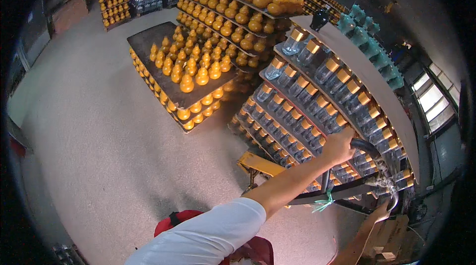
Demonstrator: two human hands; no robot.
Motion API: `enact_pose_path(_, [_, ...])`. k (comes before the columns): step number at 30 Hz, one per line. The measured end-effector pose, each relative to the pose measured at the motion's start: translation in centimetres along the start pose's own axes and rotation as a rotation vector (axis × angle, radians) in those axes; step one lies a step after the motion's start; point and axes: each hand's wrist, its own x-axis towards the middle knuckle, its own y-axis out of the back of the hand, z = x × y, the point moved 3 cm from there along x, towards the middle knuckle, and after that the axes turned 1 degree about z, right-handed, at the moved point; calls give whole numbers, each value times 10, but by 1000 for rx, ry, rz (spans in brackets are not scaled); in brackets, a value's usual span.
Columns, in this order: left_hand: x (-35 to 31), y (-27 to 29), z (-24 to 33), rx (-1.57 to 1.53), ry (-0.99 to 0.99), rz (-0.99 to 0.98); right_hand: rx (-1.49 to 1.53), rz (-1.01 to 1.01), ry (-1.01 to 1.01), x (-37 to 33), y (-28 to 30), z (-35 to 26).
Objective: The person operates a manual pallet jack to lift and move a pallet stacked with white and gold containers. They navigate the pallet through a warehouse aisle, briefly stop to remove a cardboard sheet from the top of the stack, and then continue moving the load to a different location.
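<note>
My left hand (340, 148) is closed around the black loop handle (366, 147) of a pallet truck, my arm stretched across the view. Lower right, my right hand (381, 212) is closed at the other side of that handle, beside a pale curved lever; its fingers are partly hidden. Clear wrap and a green tie (325, 201) hang on the handle's bars. The truck's yellow body (265, 165) shows below my left forearm. Just beyond stands a tall tiered stack of clear glass jars with gold lids (325, 71), topped by a flat board (367, 66).
Left of the jars is a low stack with orange gourd-shaped bottles (186, 84) on a dark board (144, 41). Taller stacks of orange bottles (218, 4) stand behind. Teal bottles (364, 41) are at the far right, near a window (436, 99). Cardboard (389, 237) lies lower right.
</note>
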Motion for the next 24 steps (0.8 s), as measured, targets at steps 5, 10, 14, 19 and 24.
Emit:
enact_pose_path(5, [9,-29,22,-94,18,73,60,28,108,34,17,-87])
enact_pose_path(10, [5,-25,22,-119,8,20,148,145,255,30,19,-43])
enact_pose_path(14, [1,-19,8,-77,15,22,203,24,92,-12,9,-71])
enact_pose_path(19, [-17,-13,-11,-87,-30,36,206,69,130,-43,19,-72])
enact_pose_path(24, [-29,-1,-27,-131,-20,-27,206,114,128,-70,19,-62])
